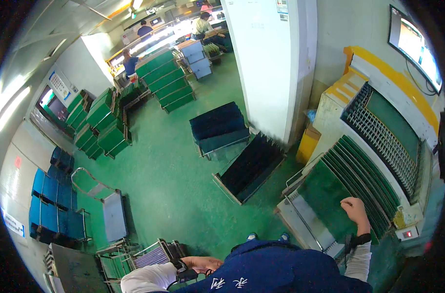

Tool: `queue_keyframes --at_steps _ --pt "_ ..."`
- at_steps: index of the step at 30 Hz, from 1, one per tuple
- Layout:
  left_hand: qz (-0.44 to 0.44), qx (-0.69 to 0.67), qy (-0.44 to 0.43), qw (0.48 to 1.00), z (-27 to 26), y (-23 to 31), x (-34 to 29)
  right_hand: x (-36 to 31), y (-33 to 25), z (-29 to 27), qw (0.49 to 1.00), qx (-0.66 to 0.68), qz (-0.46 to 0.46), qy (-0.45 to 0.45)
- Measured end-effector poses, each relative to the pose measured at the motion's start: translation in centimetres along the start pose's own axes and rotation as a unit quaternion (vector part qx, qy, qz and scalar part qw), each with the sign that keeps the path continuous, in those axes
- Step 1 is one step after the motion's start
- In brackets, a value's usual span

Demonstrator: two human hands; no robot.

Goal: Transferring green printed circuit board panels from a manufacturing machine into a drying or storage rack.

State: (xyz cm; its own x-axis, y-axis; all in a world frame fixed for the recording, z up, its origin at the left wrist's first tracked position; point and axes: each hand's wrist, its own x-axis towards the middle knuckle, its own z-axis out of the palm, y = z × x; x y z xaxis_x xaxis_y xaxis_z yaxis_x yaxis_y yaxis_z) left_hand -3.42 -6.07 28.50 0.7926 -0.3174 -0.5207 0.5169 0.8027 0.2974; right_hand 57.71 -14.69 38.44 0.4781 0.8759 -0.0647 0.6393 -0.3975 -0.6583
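Note:
My right hand (354,210) is closed, its fingers curled, over the front of a row of upright green boards (325,193) in a metal rack (305,222). Whether it pinches a board's edge or something small, I cannot make out. My left hand (203,263) is low beside my waist, with its fingertips partly hidden against the dark blue apron (291,268). Dark bands circle both wrists. Beyond the rack stands a white machine with a yellow top edge (393,78); a long slotted conveyor (383,141) runs along its front.
Two racks of dark boards, one farther (220,127) and one nearer (252,168), stand on the green floor beside a white pillar (266,63). A trolley (116,215) and blue racks (56,205) are to the left. Green stacks (166,80) and seated people are farther back.

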Motion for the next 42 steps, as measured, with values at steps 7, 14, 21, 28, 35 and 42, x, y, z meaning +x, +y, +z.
queue_keyframes --at_steps 7,14,21,28,35,42 --pt "0.003 -0.047 0.081 0.996 1.3 0.9 -0.5 -0.2 -0.1 -0.1 1.000 0.001 0.018 -0.001" --pt "-0.007 0.116 0.115 0.987 4.5 3.5 -0.5 -0.1 -0.2 -0.3 0.999 -0.002 0.024 -0.032" --pt "0.030 0.322 0.229 0.918 5.4 3.0 -0.2 0.2 0.4 0.0 1.000 0.008 0.000 -0.021" --pt "0.143 0.333 0.328 0.872 2.0 -1.6 1.9 0.5 0.7 0.0 1.000 -0.013 0.017 -0.012" --pt "0.121 0.430 0.377 0.811 5.7 0.8 1.2 0.9 1.1 0.1 0.999 -0.037 0.014 0.007" --pt "0.111 0.432 0.371 0.815 4.4 -0.2 1.7 0.7 2.6 0.9 0.998 -0.042 0.025 0.032"
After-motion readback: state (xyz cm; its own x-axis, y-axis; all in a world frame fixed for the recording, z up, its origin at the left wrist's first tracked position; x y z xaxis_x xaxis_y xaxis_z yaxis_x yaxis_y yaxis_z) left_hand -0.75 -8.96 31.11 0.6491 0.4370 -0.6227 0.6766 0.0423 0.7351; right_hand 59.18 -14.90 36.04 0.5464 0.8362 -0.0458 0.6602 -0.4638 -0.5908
